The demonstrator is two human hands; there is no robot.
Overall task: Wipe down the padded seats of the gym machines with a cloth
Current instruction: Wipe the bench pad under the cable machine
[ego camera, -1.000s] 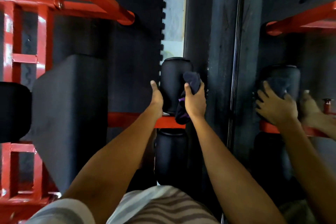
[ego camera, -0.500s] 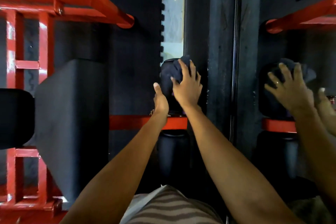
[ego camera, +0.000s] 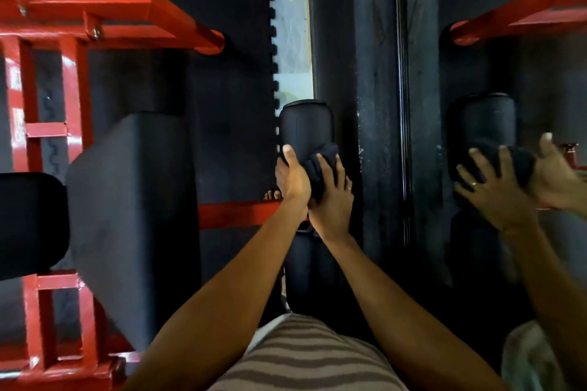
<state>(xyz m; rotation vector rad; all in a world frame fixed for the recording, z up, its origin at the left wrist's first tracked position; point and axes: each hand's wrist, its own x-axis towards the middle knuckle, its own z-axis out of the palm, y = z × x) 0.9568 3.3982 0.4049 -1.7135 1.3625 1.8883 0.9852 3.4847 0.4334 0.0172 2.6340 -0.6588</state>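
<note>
The left hand [ego camera: 293,181] grips the roller pad [ego camera: 305,124] while the right hand [ego camera: 333,203] curls its fingers over the dark cloth [ego camera: 319,162] pressed against its near end, so wiping seems underway, with the seat pad [ego camera: 127,200] at left likely remaining.

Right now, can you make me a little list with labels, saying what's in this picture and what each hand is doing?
place: gym machine with a red frame
being wiped: black roller pad
wiping tool: dark cloth, bunched against the roller pad
left hand: grips the roller pad's left side, thumb pointing up
right hand: holds the cloth on the pad
nearby: big black pad, to the left
mirror: on the right, shows the same hands and roller
</note>
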